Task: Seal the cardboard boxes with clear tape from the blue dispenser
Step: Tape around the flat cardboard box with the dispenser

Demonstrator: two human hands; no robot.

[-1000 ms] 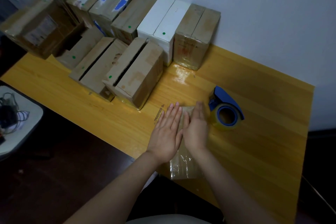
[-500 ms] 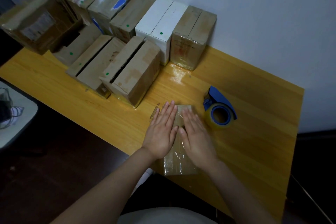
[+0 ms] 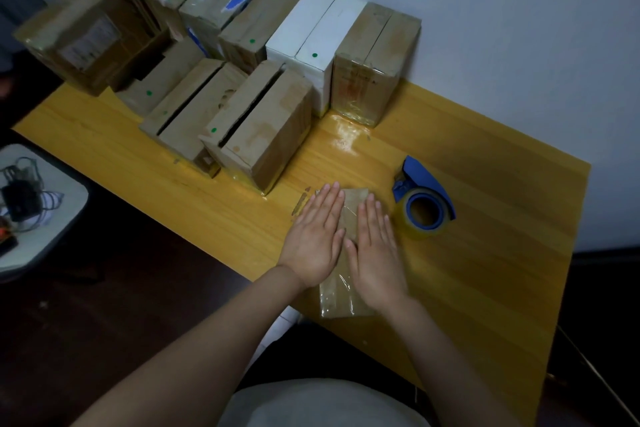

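Cardboard wrapped in glossy clear tape makes up the small box (image 3: 341,300), which lies flat on the yellow wooden counter (image 3: 485,270) close to its near edge, straight ahead of the person in the head view. Both hands rest on top of it, palms down. The left hand (image 3: 315,239) covers the box's nine o'clock half, its fingers straight and close together, with the tips pointing toward twelve o'clock and reaching the far edge. The right hand (image 3: 375,253) lies just beside it on the three o'clock half, also flat with straight fingers. Neither hand curls round anything. A strip of the box top shows between the two hands. The near end of the box sticks out below the wrists, where the tape film wrinkles and shines.

At about two o'clock from the box, the blue dispenser (image 3: 424,177) sits on the counter with its roll of clear tape (image 3: 427,230) facing the camera. It is just beside the right hand's fingertips but apart from them.

From ten to twelve o'clock, stacked boxes (image 3: 194,104) stand in rows back to the pale wall (image 3: 502,17). Most are brown cardboard. Two white boxes (image 3: 311,28) stand side by side, and a taped brown box (image 3: 377,59) ends the back row. The nearest open box (image 3: 270,135) has its top flaps parted along a dark slit. Several boxes carry small green dots.

At nine o'clock, off the counter, a white surface (image 3: 48,243) holds a tangle of dark cables (image 3: 20,198).
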